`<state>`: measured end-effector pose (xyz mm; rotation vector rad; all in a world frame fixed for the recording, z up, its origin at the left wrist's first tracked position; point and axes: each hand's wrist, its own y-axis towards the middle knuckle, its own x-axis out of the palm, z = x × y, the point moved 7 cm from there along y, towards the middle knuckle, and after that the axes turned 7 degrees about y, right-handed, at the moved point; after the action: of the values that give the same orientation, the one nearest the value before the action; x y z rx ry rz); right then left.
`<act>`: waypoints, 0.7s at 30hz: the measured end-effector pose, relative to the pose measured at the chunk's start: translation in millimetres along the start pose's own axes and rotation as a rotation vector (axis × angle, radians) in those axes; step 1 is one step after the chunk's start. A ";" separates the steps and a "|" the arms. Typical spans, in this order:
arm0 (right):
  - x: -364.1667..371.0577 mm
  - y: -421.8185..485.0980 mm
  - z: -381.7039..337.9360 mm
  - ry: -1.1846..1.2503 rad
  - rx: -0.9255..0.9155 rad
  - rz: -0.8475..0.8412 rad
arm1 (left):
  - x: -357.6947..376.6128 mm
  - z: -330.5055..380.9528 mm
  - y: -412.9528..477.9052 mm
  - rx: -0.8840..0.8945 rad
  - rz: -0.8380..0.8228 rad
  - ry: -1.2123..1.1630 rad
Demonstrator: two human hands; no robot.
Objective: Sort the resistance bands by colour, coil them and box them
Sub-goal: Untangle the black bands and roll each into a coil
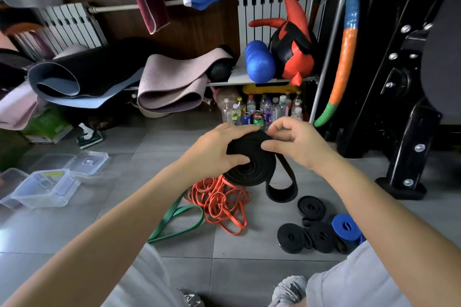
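A black resistance band [252,169], mostly wound into a coil, is held above the floor with a loose loop hanging below it. My left hand [219,149] grips the coil's left side, thumb across its face. My right hand [291,144] pinches the band's top edge. On the tiles below lie a tangle of orange bands [222,202] and a loose green band [179,219]. Three coiled black bands [311,205] [293,237] [323,235] and a coiled blue band [346,228] sit at the right.
Clear plastic boxes [46,188] and a lid [87,162] lie on the floor at left. Rolled mats [169,82] rest on a low rack behind, with bottles and cans [262,109] beneath. A black machine frame [409,132] stands at right. My knees and shoes fill the bottom edge.
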<state>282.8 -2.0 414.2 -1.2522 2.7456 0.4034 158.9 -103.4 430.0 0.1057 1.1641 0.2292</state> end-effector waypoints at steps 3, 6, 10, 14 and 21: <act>-8.7 -6.6 7.6 -0.047 0.020 0.004 | -6.5 -9.4 -4.2 -0.076 0.071 -0.111; -16.8 -10.8 16.0 -0.145 0.023 0.045 | -13.8 -11.0 -5.4 -0.095 0.103 -0.167; -13.9 -9.9 20.2 -0.091 0.071 0.070 | -17.4 -8.8 -0.8 -0.108 0.115 -0.178; -11.0 -6.4 12.8 -0.058 0.061 0.069 | -22.4 -11.1 2.2 -0.126 0.144 -0.219; -10.9 -0.5 3.9 0.128 0.090 0.117 | -33.4 -4.0 8.1 -0.103 0.190 -0.328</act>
<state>290.2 6.7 412.5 -1.1369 2.9173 0.2126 141.7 -103.4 460.0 0.1570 0.8146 0.4228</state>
